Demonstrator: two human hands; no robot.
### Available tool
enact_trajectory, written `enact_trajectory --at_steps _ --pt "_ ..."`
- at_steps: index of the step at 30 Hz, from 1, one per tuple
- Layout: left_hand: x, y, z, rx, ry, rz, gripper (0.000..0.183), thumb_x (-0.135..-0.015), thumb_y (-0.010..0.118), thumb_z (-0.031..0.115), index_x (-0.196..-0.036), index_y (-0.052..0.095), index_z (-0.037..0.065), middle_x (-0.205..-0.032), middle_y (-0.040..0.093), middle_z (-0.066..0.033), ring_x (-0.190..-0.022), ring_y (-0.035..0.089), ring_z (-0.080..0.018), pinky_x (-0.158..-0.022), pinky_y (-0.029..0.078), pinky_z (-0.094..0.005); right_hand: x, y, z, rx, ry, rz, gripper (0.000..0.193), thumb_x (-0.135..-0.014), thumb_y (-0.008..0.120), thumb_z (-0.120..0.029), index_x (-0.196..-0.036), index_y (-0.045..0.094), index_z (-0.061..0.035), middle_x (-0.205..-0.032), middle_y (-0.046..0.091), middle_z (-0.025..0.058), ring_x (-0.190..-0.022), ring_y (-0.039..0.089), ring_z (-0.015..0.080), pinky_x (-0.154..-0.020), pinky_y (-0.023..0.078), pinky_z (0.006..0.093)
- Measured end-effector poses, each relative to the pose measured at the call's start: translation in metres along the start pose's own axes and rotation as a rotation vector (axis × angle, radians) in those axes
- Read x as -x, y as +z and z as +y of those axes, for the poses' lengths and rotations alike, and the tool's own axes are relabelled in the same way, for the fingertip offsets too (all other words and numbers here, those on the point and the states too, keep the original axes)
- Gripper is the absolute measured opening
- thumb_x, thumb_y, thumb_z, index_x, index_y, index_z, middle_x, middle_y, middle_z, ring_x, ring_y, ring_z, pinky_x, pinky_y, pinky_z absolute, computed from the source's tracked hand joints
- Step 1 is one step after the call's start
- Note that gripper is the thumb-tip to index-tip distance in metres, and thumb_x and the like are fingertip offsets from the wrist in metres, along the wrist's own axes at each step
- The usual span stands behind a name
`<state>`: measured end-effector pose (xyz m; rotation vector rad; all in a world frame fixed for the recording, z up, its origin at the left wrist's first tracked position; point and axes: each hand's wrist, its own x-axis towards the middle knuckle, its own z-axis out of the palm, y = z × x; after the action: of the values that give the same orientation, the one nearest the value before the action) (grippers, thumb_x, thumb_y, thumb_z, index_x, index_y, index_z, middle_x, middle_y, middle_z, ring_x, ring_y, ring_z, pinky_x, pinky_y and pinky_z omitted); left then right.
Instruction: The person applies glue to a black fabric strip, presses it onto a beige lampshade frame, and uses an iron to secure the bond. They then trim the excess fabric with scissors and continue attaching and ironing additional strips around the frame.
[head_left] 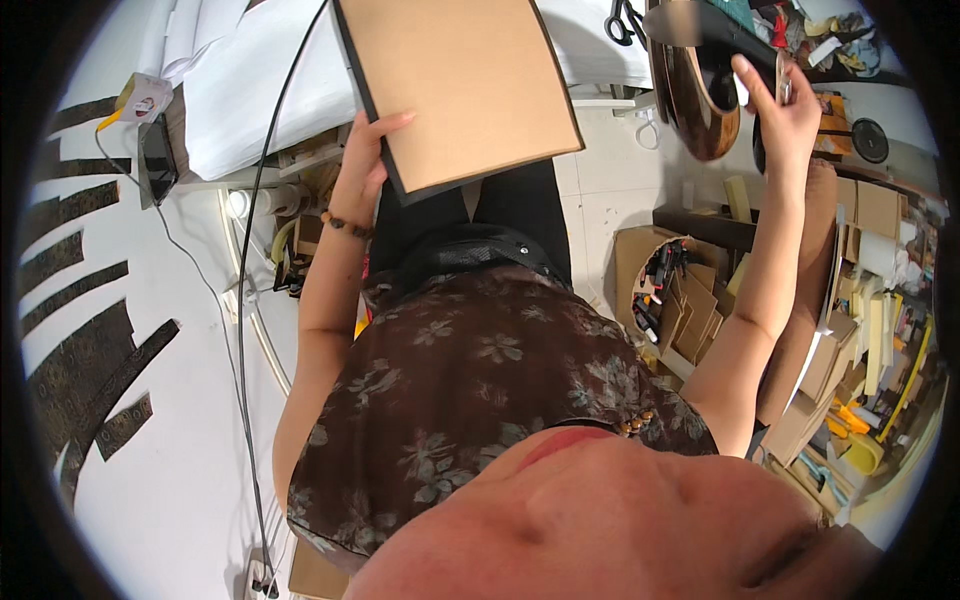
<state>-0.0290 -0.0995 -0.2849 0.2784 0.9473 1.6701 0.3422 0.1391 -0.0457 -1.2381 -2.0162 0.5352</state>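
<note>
My left hand (372,150) grips the lower left edge of a flat tan board (470,90) with a black border, its thumb lying on the tan face. The board is tilted over my lap, and its top runs out of the picture. My right hand (785,110) is raised at the far right, closed round what looks like a tape dispenser (705,95), black with a glossy brown roll. The palm side of that grip is hidden. Black scissors (625,20) lie on the white table beyond, left of the dispenser.
A white table (270,100) spans the far side, with a black cable (250,230) hanging before it. Dark patterned strips (80,370) are on the white surface at left. At right stand an open cardboard box (640,250) of scraps and cluttered shelves (870,350).
</note>
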Motion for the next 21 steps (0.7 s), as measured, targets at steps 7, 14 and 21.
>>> enact_trajectory --at_steps 7,14,21 --pt "-0.022 0.021 -0.017 0.029 -0.012 -0.015 0.039 -0.088 0.072 0.0 -0.123 0.058 -0.009 -0.116 0.069 -0.0207 -0.103 0.072 -0.031 -0.09 0.061 -0.0423 0.061 -0.008 -0.003 -0.058 0.034 0.007 0.034 -0.082 0.091 -0.028 -0.09 0.066 -0.0053 -0.069 0.057 -0.0092 -0.059 0.048 0.0005 -0.055 0.038 0.0175" --pt "-0.034 0.037 -0.027 0.227 -0.14 0.001 0.04 -0.088 0.072 0.002 -0.124 0.059 -0.007 -0.12 0.067 -0.0185 -0.11 0.068 -0.0307 -0.097 0.057 -0.0449 0.07 0.016 -0.008 -0.04 0.011 -0.005 0.046 -0.078 0.093 -0.035 -0.074 0.056 -0.0079 -0.063 0.045 -0.0116 -0.059 0.034 0.0011 -0.054 0.025 0.0201" --pt "-0.006 0.029 -0.073 0.395 -0.203 -0.164 0.053 -0.092 0.058 0.007 -0.141 0.047 -0.008 -0.138 0.059 -0.0208 -0.13 0.058 -0.0345 -0.114 0.043 -0.0479 0.089 0.023 -0.01 -0.087 0.013 -0.092 0.039 -0.08 0.092 -0.029 -0.081 0.061 -0.005 -0.067 0.045 -0.0105 -0.062 0.036 0.0021 -0.055 0.027 0.0195"
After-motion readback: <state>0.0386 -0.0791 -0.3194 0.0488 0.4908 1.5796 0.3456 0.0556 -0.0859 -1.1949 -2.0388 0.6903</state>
